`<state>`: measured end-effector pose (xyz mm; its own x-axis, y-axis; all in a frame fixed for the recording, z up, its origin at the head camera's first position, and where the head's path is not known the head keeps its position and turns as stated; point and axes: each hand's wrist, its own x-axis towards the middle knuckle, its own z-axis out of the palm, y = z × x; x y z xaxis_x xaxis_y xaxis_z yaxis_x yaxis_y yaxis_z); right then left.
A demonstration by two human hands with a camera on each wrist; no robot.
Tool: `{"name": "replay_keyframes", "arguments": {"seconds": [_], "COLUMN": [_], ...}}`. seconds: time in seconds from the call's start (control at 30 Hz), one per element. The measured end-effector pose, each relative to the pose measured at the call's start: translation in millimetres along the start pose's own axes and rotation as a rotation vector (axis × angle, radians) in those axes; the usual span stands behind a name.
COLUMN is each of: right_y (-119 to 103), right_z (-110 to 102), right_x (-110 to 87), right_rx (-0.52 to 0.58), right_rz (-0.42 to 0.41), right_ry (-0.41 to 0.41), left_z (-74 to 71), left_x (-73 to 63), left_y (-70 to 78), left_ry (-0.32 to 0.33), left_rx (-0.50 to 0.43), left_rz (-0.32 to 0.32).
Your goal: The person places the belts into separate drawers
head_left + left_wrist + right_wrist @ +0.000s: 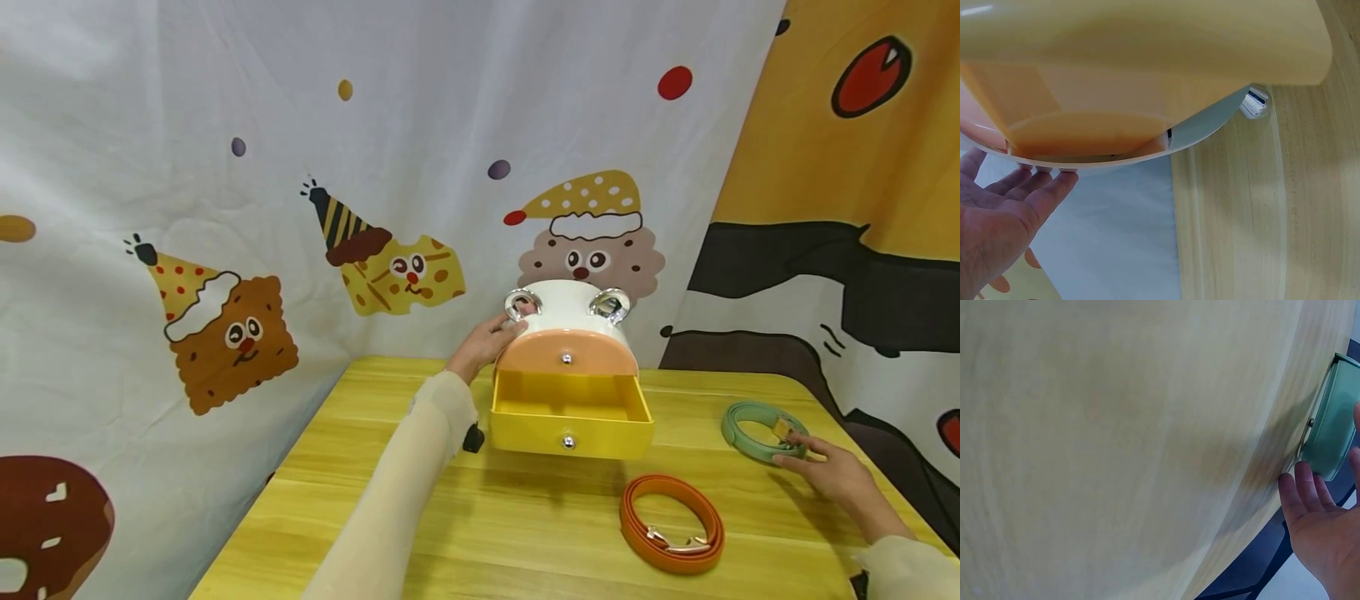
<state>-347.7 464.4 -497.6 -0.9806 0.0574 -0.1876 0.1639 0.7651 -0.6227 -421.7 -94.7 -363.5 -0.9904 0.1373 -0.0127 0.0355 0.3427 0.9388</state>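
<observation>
A small animal-shaped drawer box (562, 304) stands at the back of the table, with a white top and silver ring ears. Its yellow lower drawer (572, 437) is pulled out, and no contents show inside; the peach upper drawer (567, 354) is closed. My left hand (487, 343) touches the side of the box, and in the left wrist view its fingertips (1060, 178) lie along the shell's edge. At the right, a coiled green belt (738, 433) has my right hand (840, 479) at its near edge, fingers spread beside the buckle. In the right wrist view the fingertips overlap the green belt (1335, 419).
A coiled orange belt (633, 533) with a metal buckle lies in front of the box, left of my right hand. A small black object (473, 438) sits beside the drawer's left side. Behind the wooden table (337, 500) hangs a cartoon-printed cloth (420, 150).
</observation>
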Motion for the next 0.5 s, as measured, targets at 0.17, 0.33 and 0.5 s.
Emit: {"name": "replay_keyframes", "arguments": {"seconds": [0.17, 0.33, 0.5], "right_y": [2.4, 1.9, -2.5], "right_z": [1.2, 5.1, 9.0], "right_x": [5.1, 7.7, 5.3], "right_rx": [0.004, -0.040, -0.080], "right_rz": [-0.023, -0.122, -0.153], "right_ry": [-0.015, -0.007, 0.040], "left_z": [0.9, 0.8, 0.8], "left_x": [0.6, 1.8, 2.6], "left_y": [0.2, -1.4, -2.0], "left_ry": [0.004, -0.005, -0.006], "left_rx": [-0.001, -0.014, -0.013], "left_rz": [0.003, -0.002, 0.002]}}
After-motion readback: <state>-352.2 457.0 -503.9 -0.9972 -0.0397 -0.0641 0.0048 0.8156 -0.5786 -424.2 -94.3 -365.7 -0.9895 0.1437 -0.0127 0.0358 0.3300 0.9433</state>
